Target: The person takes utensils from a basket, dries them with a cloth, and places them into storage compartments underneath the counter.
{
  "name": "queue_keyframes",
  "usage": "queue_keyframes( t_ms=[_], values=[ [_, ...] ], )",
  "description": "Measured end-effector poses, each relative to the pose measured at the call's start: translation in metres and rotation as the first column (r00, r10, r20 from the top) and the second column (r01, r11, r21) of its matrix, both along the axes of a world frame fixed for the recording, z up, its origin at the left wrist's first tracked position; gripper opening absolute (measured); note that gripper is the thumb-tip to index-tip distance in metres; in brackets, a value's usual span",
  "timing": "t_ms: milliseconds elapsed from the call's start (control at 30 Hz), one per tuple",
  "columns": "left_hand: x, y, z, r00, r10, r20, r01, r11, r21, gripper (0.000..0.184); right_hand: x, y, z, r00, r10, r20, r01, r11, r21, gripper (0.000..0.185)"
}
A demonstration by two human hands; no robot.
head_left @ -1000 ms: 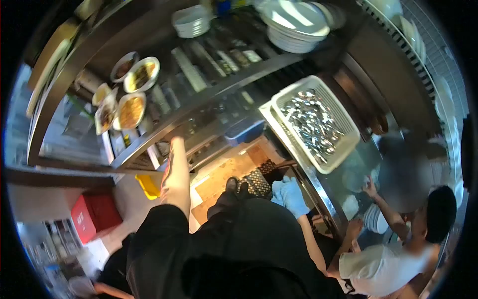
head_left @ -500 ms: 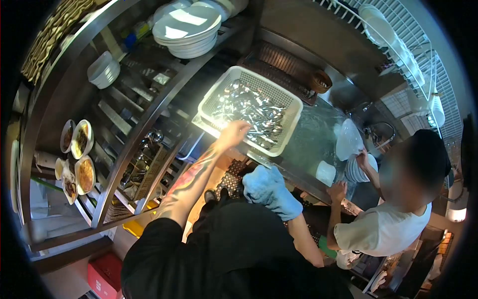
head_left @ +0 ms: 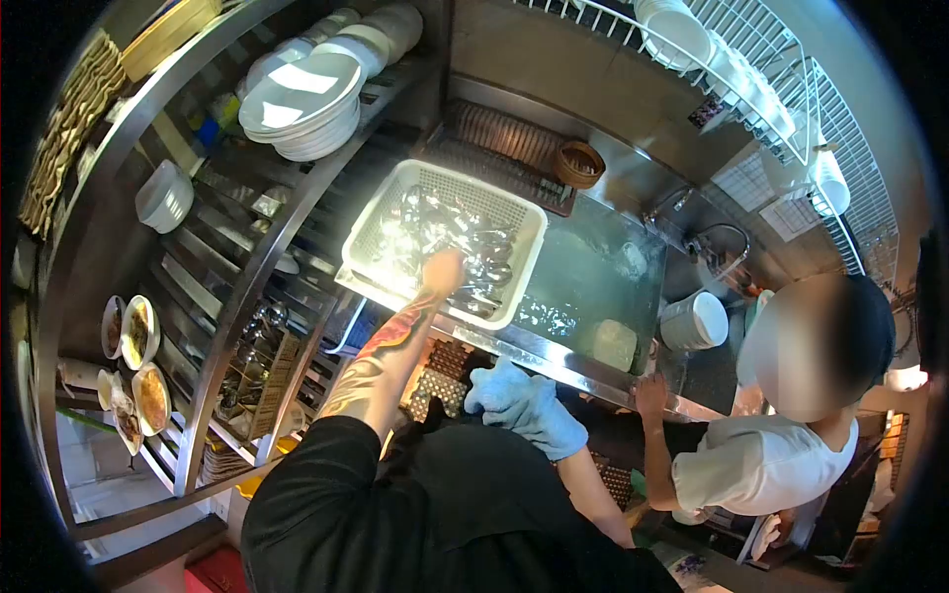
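A white perforated plastic basket [head_left: 530, 259] holds a heap of shiny metal cutlery [head_left: 420, 222], spoons among it. My left hand [head_left: 444, 269] reaches over the basket's near side onto the cutlery; its fingers point away from me and are hidden, so any piece in them does not show. A light blue cloth [head_left: 519, 400] is bunched around my right hand, which sits in front of my body, below the counter's front edge. The cloth covers the fingers of that hand.
Right of the basket is a water-filled sink [head_left: 593, 287] with a white dish [head_left: 614, 344] in it. A co-worker [head_left: 761, 455] stands at its right, near stacked white bowls [head_left: 694, 321]. Slatted shelves [head_left: 262, 242] with dishes rise at left; a wire rack [head_left: 761, 69] hangs above.
My view has shifted, and my left hand has gone further in over the cutlery. The co-worker's hand has left the white dishes, which now stand stacked beside the sink.
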State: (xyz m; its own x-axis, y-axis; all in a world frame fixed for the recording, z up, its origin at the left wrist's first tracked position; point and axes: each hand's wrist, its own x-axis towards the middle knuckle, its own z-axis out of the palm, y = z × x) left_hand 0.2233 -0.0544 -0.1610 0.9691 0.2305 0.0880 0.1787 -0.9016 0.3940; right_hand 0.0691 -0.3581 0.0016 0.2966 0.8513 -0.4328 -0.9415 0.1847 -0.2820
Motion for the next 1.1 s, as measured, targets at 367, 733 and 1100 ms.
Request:
queue_keyframes(
  t_ms=[367,733,1100],
  values=[
    [-0.108,-0.02,0.128,0.999,0.002,0.044,0.043,0.218,-0.975,0.015,0.052,0.108,0.093,0.449,0.371,0.813,0.531,0.621,-0.577,0.026],
    [-0.273,-0.004,0.148,0.999,0.009,0.042,0.014,0.852,-0.523,0.026,0.049,0.172,0.011,-0.76,0.495,0.422,0.331,0.853,-0.404,0.019],
    [-0.309,0.017,0.157,0.789,0.606,0.098,-0.033,0.201,-0.979,0.022,-0.014,0.199,0.018,-0.659,0.585,0.473,0.148,0.717,-0.681,0.024]
  ],
)
